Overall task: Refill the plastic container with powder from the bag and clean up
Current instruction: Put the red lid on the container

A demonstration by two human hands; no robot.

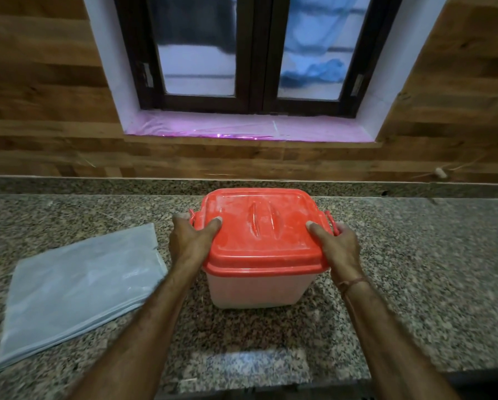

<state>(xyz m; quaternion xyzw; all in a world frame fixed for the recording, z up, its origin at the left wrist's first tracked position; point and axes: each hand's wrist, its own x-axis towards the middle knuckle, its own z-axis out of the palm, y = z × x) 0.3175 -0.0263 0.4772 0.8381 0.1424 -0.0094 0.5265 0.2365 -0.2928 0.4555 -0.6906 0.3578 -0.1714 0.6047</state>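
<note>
Red plastic, dusted white, under both grips. Left hand [190,241] closed on the left edge of the lid [259,226], thumb flat on top, fingers hooked down by the side latch [192,217]; right hand [338,243] closed likewise on the right edge, fingers round the other latch [331,223]. Lid seated on the translucent plastic container [256,290], upright near the middle of the granite surface [415,255], just in front of the back ledge [98,184]. Pale bag [77,287] flat on the surface to the left, apart from the container and looking empty (hard to be sure through the blur).

Probably the closing step, then, with the wiping and the bag yet to deal with. To do it well: press down evenly with both thumbs to seat the rim all round before working the latches. Snap the two latches together rather than one after the other, to avoid rocking the lid up on one side. Keep the container flat on the surface throughout; no lifting by the lid before latching both sides. Go gently, to avoid puffing the loose powder [230,209] off the top.
</note>
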